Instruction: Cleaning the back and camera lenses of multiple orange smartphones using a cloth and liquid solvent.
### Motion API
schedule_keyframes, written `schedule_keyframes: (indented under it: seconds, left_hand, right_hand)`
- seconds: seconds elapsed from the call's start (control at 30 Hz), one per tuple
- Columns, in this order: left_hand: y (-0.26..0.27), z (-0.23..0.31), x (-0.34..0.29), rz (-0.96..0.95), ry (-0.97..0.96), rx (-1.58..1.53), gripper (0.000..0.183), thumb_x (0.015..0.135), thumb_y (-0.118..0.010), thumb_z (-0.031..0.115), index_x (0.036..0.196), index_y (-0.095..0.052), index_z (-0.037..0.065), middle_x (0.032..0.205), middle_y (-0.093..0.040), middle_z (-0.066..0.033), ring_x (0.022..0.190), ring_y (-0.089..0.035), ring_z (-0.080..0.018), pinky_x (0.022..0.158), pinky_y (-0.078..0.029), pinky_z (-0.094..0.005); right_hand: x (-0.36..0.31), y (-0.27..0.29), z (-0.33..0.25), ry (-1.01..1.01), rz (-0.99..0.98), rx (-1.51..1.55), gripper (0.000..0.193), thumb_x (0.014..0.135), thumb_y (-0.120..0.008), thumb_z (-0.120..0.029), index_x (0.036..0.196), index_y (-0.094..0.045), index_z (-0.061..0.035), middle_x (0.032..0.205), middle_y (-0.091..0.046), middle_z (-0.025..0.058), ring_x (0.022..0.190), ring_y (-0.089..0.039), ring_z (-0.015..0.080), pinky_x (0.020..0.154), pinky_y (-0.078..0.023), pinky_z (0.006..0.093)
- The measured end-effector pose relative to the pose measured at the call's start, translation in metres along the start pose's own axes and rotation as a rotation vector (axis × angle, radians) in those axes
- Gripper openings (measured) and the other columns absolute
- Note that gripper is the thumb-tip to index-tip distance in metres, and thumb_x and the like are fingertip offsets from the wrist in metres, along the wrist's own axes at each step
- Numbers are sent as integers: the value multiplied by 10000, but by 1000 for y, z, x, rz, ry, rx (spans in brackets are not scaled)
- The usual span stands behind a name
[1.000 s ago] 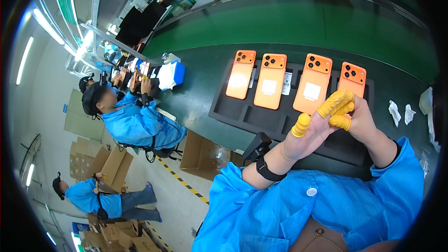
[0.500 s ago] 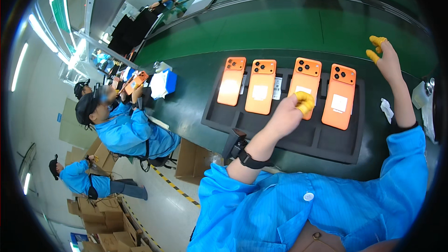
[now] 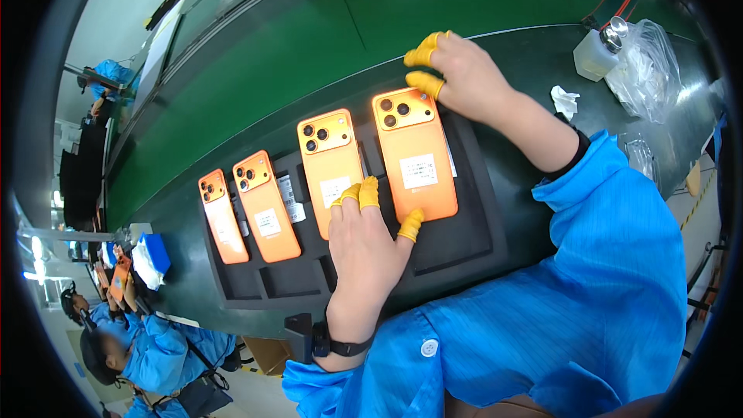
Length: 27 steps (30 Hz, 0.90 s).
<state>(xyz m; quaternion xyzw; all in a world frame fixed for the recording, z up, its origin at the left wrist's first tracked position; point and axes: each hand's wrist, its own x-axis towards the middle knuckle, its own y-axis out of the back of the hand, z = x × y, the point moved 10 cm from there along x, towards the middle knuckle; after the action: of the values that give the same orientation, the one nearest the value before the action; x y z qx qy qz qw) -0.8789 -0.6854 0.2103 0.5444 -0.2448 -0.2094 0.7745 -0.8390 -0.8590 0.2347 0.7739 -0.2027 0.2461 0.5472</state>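
Orange phones lie face down in a black foam tray (image 3: 457,251), each with a white label on its back. My left hand (image 3: 364,244), in yellow finger cots, is spread between two of them. Its fingertips rest on the lower part of the third phone (image 3: 319,156), and its thumb is at the bottom edge of the rightmost phone (image 3: 419,147). My right hand (image 3: 474,81), also in yellow cots, is at that phone's top edge with thumb and fingers apart. Further left lie the second phone (image 3: 261,193) and the leftmost phone (image 3: 220,213).
A white pump bottle (image 3: 594,54), a clear plastic bag (image 3: 646,70) and a crumpled tissue (image 3: 564,101) are on the bench at the right. A blue box (image 3: 157,254) stands at its left end. Co-workers in blue (image 3: 147,348) sit beyond, one holding an orange phone.
The view has swung right. My right hand has come from the far right to the top of the rightmost phone. My left hand has opened out, its thumb now at that phone's lower edge.
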Motion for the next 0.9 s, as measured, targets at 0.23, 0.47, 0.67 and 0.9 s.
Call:
schedule_keyframes:
  seconds: [0.23,0.47,0.67,0.9]
  left_hand:
    - [-32,23,-3,-38,-53,226,914,529,-672,567,1085,-433,-118,845,-475,-168,750,-446,-292,678,-385,-357]
    - [-43,24,1,-50,-50,362,993,507,-666,596,1121,-395,-135,752,-446,-135,677,-411,-247,597,-351,-330]
    - [-39,22,-5,-51,-85,306,860,573,-649,553,1026,-434,-146,799,-491,-179,661,-439,-277,602,-375,-358]
    - [-28,6,-21,109,-189,-91,795,670,-585,504,1134,-381,-108,784,-504,-173,687,-481,-297,603,-409,-360]
  right_hand:
    - [-14,-29,-3,-52,-158,-105,172,661,-569,-140,800,-602,-43,831,-529,73,855,-482,221,726,-380,328]
    - [-15,-30,1,-97,-214,-67,178,704,-554,-126,840,-590,-18,832,-541,109,822,-492,258,723,-393,342]
    - [-12,-29,19,-305,-221,204,208,745,-524,-144,864,-570,21,846,-544,155,824,-516,297,737,-415,372]
    - [-12,-40,12,-382,-293,700,245,832,-505,-188,992,-551,-8,946,-560,121,876,-530,216,775,-404,277]
